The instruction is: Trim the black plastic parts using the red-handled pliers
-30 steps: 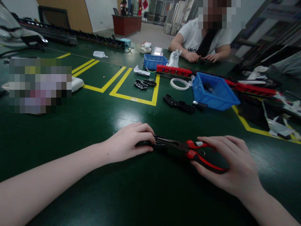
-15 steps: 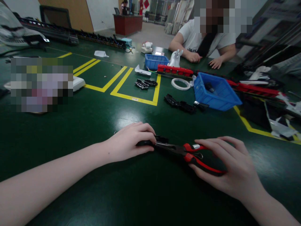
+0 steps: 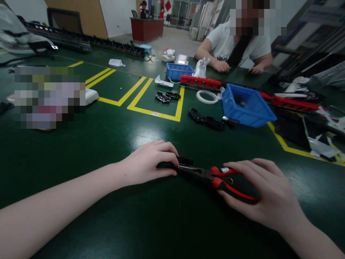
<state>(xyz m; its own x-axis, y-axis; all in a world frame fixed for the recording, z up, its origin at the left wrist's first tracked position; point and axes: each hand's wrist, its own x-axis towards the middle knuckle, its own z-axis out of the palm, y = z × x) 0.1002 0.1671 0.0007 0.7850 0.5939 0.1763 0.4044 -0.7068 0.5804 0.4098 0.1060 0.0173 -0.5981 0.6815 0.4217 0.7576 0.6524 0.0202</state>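
Observation:
My left hand [image 3: 155, 160] is closed around a small black part [image 3: 184, 161] low over the green tabletop; most of the part is hidden by the fingers. From the right, my right hand [image 3: 266, 192] grips a pair of needle-nose pliers [image 3: 215, 176] with red and black handles. The pliers' jaws point left and meet the black part at my left fingertips. What exactly the jaw tips touch cannot be made out. Beyond my hands lie several black parts [image 3: 212, 122], beside a blue bin [image 3: 248, 108] that has dark pieces inside.
More black parts [image 3: 165, 96] lie within a yellow-taped rectangle [image 3: 153, 114]. A tape roll [image 3: 207, 96], a smaller blue bin [image 3: 179, 71] and a long red strip [image 3: 201, 81] are further back. Across the table sits a person [image 3: 239, 54]. Scraps [image 3: 322, 145] lie at right.
Both my hands and the pliers stay almost where they were, with only a tiny shift. The person across the table has drawn one hand inward.

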